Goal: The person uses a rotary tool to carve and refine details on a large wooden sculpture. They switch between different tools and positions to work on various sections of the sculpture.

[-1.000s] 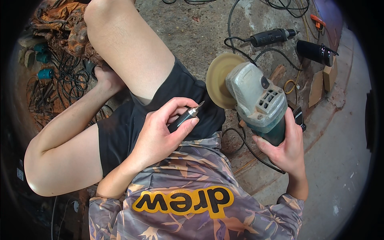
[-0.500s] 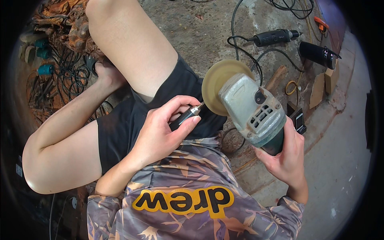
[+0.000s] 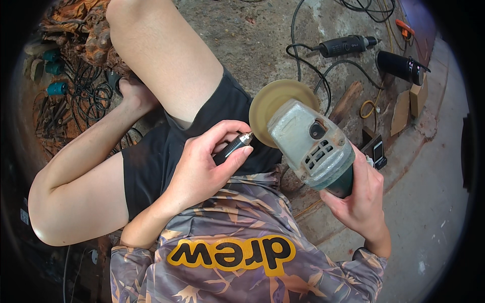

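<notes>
While left grip (image 3: 202, 164) pinches handpiece (image 3: 232, 148), right grip (image 3: 359, 197) holds grinder (image 3: 308, 136).

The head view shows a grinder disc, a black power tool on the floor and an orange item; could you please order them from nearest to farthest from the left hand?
1. Grinder disc: just up and right of the left hand.
2. Black power tool: toward the upper right.
3. Orange item: farther up and right.
</notes>
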{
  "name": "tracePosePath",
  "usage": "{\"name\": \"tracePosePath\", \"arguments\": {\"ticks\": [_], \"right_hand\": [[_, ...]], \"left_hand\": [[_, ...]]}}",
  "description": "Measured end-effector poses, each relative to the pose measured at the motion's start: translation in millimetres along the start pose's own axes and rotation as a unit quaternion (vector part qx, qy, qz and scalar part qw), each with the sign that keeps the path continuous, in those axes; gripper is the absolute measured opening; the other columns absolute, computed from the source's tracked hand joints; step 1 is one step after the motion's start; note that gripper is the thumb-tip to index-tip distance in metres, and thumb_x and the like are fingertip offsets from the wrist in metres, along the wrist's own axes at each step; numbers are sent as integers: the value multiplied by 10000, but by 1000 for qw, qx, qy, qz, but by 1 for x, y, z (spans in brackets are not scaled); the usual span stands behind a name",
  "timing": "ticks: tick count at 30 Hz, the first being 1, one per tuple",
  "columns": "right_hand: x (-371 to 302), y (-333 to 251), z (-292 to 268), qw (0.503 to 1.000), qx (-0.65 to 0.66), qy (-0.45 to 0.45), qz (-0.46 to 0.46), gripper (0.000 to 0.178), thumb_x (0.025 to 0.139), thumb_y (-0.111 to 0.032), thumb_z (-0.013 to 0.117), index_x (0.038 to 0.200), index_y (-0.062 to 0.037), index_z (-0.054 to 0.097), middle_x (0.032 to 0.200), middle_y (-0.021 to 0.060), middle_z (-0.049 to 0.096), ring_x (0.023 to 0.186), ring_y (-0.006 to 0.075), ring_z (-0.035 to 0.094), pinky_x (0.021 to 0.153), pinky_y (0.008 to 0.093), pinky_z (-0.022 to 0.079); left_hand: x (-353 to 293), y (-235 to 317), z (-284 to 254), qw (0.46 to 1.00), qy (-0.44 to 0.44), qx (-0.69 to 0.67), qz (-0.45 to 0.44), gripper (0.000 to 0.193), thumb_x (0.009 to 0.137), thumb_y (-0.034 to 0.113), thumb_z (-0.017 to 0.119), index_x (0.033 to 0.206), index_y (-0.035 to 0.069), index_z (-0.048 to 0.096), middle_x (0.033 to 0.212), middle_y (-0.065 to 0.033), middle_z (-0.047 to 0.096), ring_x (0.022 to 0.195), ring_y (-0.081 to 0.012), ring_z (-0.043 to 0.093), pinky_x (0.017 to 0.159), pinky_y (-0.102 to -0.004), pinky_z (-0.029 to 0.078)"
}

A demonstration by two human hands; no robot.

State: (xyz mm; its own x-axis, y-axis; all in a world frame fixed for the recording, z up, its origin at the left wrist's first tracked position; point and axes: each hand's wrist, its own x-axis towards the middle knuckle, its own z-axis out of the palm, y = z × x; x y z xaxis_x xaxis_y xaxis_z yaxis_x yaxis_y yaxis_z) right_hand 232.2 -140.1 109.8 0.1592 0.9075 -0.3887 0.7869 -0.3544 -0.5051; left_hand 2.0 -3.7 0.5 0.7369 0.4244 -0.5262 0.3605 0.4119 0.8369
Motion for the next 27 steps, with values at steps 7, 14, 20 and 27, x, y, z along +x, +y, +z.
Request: {"name": "tracePosePath", "arguments": {"ticks": [7, 14, 20, 27], "right_hand": [[1, 5, 2, 994, 74, -6, 77, 749, 666, -64, 798, 1335, 57, 485, 1068, 215, 671, 930, 374, 700, 812, 379, 551], [-2, 4, -4, 999, 29, 3, 42, 737, 658, -89, 797, 1313, 56, 493, 1103, 210, 666, 967, 383, 686, 862, 382, 531], [-2, 6, -2, 1000, -11, 4, -10, 765, 629, -86, 787, 1317, 70, 492, 1114, 231, 652, 972, 403, 675, 857, 407, 534], [1, 4, -2, 999, 23, -15, 33, 726, 656, -88, 786, 1301, 71, 492, 1082, 211, 669, 950, 374, 690, 854, 387, 532]], "left_hand": [[-1, 0, 2, 1000, 11, 22, 5, 270, 944, 7, 657, 1202, -11, 583, 901, -8, 658, 753, -21, 567, 660, -174, 480], [0, 4, 2, 1000, 19, 13, -18, 265, 913, 21, 689, 1168, -2, 621, 922, -49, 699, 901, -58, 646, 847, -228, 516], [-1, 4, 2, 999, 21, 16, -18, 261, 914, 24, 689, 1164, -3, 622, 926, -51, 701, 900, -63, 652, 847, -231, 518], [0, 1, 3, 999, 20, 29, 0, 265, 925, 8, 677, 1179, -11, 602, 900, -20, 668, 794, -36, 592, 713, -195, 492]]}}
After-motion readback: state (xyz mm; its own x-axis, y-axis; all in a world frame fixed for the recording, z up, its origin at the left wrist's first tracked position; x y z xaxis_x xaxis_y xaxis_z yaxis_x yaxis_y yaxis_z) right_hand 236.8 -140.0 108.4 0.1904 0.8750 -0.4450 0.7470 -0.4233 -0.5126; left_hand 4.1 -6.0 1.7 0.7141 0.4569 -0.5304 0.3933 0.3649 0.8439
